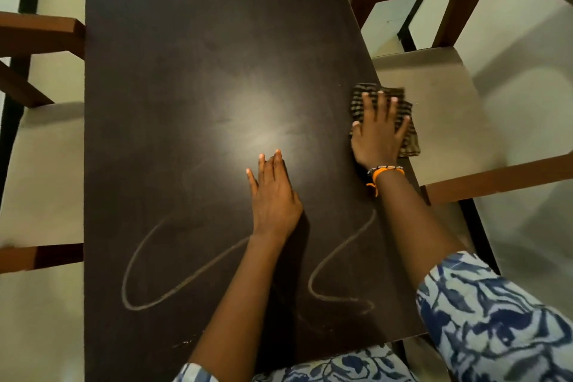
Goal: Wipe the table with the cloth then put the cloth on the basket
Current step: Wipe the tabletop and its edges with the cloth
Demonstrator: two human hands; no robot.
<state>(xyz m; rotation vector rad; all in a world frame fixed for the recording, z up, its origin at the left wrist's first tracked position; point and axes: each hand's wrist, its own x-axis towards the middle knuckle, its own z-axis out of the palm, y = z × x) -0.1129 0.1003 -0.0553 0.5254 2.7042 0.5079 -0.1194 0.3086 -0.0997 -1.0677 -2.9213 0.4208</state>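
Wiping is the step in hand here, and it looks only partly done. The right hand (379,133) is pressed flat, fingers spread wide, on top of the striped cloth (403,121) right at the right edge of the tabletop (192,77), with part of the cloth hanging out past that edge. So that grip isn't a pinch at all, just an open palm pinning the cloth down. The left hand (274,195) lies flat and empty near the middle of the tabletop, fingers together, seemingly bracing.

Thing is, there's a pale squiggly mark (145,273) looping across the near half, toward the near edge, and it looks untouched. If it were me, I'd pull the cloth back fully onto the tabletop, keep the palm flat with even pressure, and run overlapping passes from the right edge across that mark, lifting the left hand out of the way first. Bunching the cloth a bit might help scrub the line.

No basket in view, so can't say where the cloth ends up.
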